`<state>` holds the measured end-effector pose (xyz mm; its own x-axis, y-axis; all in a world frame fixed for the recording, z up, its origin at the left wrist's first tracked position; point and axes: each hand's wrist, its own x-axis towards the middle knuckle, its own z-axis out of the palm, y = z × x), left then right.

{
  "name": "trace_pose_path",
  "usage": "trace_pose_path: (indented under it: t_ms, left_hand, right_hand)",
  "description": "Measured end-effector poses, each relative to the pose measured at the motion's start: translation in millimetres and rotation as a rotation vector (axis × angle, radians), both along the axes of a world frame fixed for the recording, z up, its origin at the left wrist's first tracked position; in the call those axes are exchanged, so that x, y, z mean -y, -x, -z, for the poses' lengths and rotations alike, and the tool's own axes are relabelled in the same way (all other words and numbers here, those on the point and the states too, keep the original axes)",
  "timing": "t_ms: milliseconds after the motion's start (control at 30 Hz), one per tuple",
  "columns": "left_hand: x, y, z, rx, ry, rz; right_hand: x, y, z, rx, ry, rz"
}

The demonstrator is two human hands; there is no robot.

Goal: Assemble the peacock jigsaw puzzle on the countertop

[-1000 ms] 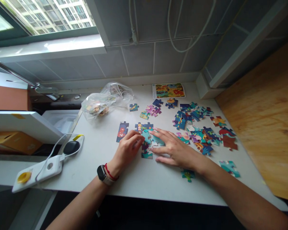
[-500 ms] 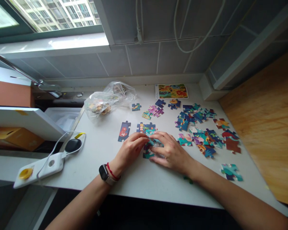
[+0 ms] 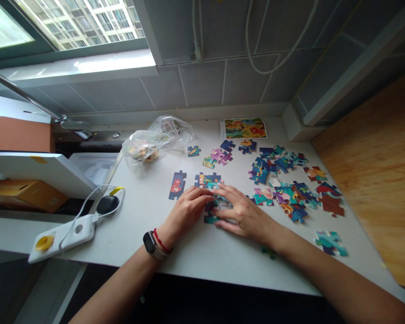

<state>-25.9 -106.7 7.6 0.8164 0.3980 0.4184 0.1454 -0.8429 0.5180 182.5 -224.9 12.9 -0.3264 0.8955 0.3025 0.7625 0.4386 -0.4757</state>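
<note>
Left hand (image 3: 185, 213) and right hand (image 3: 243, 220) now drawn close together, fingers half-curled, fingertips on the assembled jigsaw pieces (image 3: 209, 218) near the middle of the worktop (image 3: 145, 216); firm grip impossible to confirm. Farther out, loose jigsaw pieces (image 3: 285, 164) in scattered clusters; beyond those, a plastic bag (image 3: 143, 150), a picture card (image 3: 243, 128), the tiled wall (image 3: 202, 78).

You have matt cardboard puzzle pieces (image 3: 330, 243), a glossy clear plastic bag (image 3: 143, 148), a smooth table (image 3: 138, 216), and a grainy wooden board (image 3: 374, 180).
</note>
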Motion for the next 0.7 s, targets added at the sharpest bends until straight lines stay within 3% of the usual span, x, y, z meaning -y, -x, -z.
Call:
trace_pose_path:
  t_ms: [167,367,433,533,700]
  left_hand:
    - [-2.4,0.0,1.6,-0.017,-0.062,-0.011]
    - [-3.4,-0.5,0.7,-0.032,-0.040,0.005]
    - [-3.6,-0.4,1.9,-0.038,-0.029,0.007]
    - [-4.0,0.2,4.8,-0.025,-0.014,0.011]
    - [-4.9,1.3,6.6,-0.022,-0.014,0.013]
  right_hand:
    - [1.9,-2.7,-7.3,-0.035,0.028,-0.005]
    - [3.0,-18.1,-20.0,-0.403,-0.032,0.268]
    - [4.0,-21.7,-21.8,-0.455,0.015,0.282]
    - [5.0,-21.2,-20.1,-0.373,0.010,0.173]
    - [5.6,-7.6,-12.8,0.030,0.000,0.006]
